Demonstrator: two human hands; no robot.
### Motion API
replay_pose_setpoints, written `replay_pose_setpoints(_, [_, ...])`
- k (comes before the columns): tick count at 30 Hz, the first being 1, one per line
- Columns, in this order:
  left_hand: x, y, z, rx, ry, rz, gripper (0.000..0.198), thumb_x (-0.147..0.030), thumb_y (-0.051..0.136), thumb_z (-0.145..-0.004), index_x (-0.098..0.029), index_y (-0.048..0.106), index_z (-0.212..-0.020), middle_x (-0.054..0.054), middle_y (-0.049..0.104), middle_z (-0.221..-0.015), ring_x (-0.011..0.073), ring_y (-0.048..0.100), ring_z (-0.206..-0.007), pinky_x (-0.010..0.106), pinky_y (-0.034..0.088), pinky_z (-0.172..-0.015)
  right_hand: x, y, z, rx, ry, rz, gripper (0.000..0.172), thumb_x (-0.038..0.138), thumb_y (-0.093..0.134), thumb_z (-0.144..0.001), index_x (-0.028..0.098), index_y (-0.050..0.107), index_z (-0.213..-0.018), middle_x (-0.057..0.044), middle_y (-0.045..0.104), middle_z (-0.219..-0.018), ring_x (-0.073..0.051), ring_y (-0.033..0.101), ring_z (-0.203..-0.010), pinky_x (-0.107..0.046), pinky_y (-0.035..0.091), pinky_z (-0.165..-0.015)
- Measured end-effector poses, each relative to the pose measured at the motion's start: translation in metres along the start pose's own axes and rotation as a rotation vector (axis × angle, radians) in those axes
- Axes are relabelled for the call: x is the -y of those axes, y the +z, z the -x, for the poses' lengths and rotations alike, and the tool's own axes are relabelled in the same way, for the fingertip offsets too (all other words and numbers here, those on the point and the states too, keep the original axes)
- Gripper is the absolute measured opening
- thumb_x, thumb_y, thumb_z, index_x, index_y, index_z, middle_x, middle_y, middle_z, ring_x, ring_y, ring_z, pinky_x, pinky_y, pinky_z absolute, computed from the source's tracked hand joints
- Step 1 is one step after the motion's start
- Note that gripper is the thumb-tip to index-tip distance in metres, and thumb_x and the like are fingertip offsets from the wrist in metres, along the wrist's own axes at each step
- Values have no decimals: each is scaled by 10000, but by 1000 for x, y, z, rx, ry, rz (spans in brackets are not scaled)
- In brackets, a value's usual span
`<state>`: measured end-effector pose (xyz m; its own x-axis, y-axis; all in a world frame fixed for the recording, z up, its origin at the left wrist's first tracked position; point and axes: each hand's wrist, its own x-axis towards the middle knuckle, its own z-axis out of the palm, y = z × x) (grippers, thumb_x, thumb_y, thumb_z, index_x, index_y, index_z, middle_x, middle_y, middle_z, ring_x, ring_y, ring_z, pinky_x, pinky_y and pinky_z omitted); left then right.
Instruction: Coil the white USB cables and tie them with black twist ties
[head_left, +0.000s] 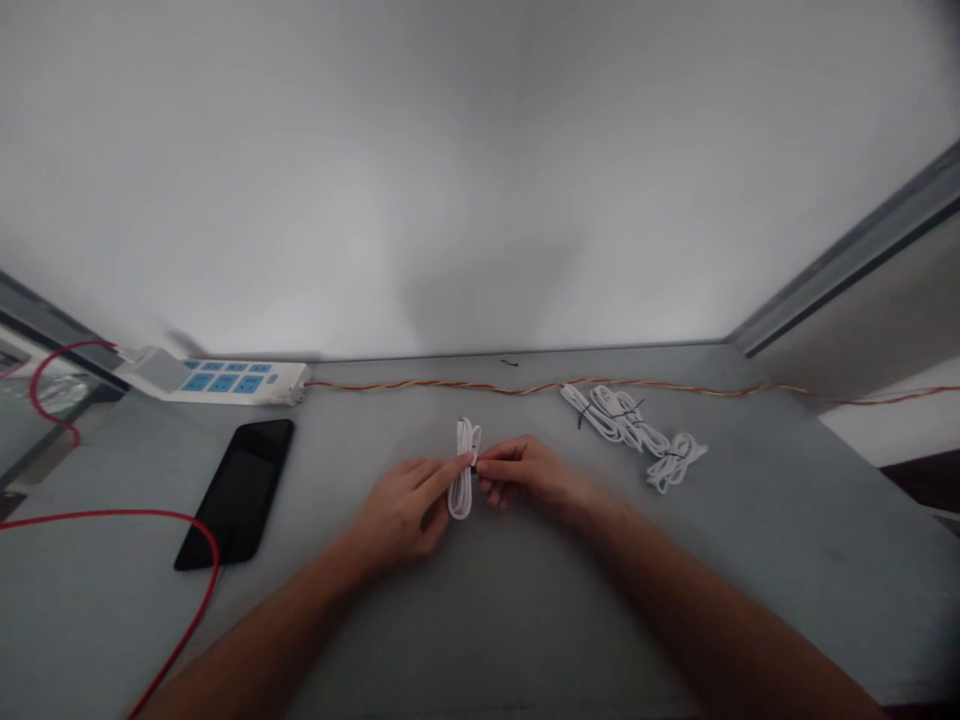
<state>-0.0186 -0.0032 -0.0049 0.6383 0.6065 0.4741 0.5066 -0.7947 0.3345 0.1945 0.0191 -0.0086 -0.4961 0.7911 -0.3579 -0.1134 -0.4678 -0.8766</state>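
Note:
A folded bundle of white cable (pixel 460 494) stands out between my two hands near the middle of the table. From its left side my left hand (pixel 409 508) grips it, with the index finger stretched across the bundle and the thumb lower down. My right hand (pixel 525 472) is at the bundle's right side, thumb and forefinger pinched together on a dark twist tie (pixel 474 467) around the cable's middle. The tie is small and partly hidden by the fingertips.
Several tied white cable bundles (pixel 615 415) lie to the right. A white power strip (pixel 225 382) with blue sockets and a black phone (pixel 241 485) are on the left, near a red cable (pixel 206 590). A twisted red-yellow wire (pixel 420 383) runs along the back below a white wall.

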Motion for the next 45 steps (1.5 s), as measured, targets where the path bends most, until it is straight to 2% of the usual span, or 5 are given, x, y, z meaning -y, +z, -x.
replay_pose_setpoints(8, [5,-4,-6,-192,165,-109,347,-146,610,-830,-215,595,-1169,108,641,-1184,237,567,-1139,377,509,-886,7,0,8,161,-6,133,328,459,745,-677,137,690,-708,-2,648,-616,-96,584,-498,-226,472,-516])
replay_pose_setpoints(14, [-6,3,0,-239,-83,76,334,-268,645,-821,-193,553,-1133,17,718,-802,122,640,-643,243,521,-625,7,4,13,170,-211,484,334,474,637,-788,150,706,-749,0,617,-599,-111,557,-537,-235,453,-552])
replay_pose_setpoints(25, [-9,-4,-13,42,-715,946,448,-412,609,-806,-147,612,-1166,76,719,-875,152,625,-675,258,501,-591,4,8,11,-128,-599,959,280,353,456,-931,246,713,-907,-28,692,-730,-157,609,-658,-269,444,-671])
replay_pose_setpoints(31, [-5,7,-13,143,-831,869,506,-557,432,-878,-123,653,-739,17,620,-540,83,480,-409,206,376,-429,2,12,12,-236,-613,970,228,376,528,-886,262,726,-887,-47,718,-798,-181,630,-701,-289,455,-679])
replay_pose_setpoints(45, [-5,4,-13,199,-758,815,364,-458,462,-901,-162,660,-975,8,646,-664,108,548,-561,224,431,-558,16,-36,0,-762,-442,1159,284,371,477,-892,173,678,-917,-93,694,-879,-225,621,-813,-333,446,-733])
